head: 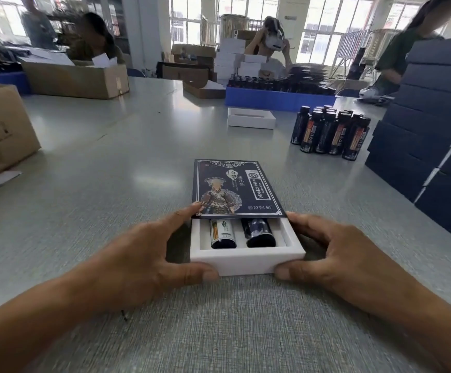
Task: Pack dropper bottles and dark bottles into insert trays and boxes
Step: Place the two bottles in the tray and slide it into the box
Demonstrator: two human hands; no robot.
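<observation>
A white insert tray (pixel 246 258) lies on the grey table in front of me, its far part inside a dark printed box sleeve (pixel 232 188). Two dark bottles lie side by side in the tray: one with a green-gold label (pixel 223 234) on the left, one with a dark blue label (pixel 260 232) on the right. My left hand (pixel 149 251) holds the tray's left side, thumb on the front face, forefinger touching the sleeve's corner. My right hand (pixel 334 251) holds the right side, thumb on the front face.
A cluster of upright dark bottles (pixel 329 131) stands at the right. Stacked dark boxes (pixel 431 125) rise at the far right. An empty white tray (pixel 251 118) and a blue crate of bottles (pixel 278 96) lie behind. Cardboard cartons (pixel 1 130) stand left. Other people sit beyond.
</observation>
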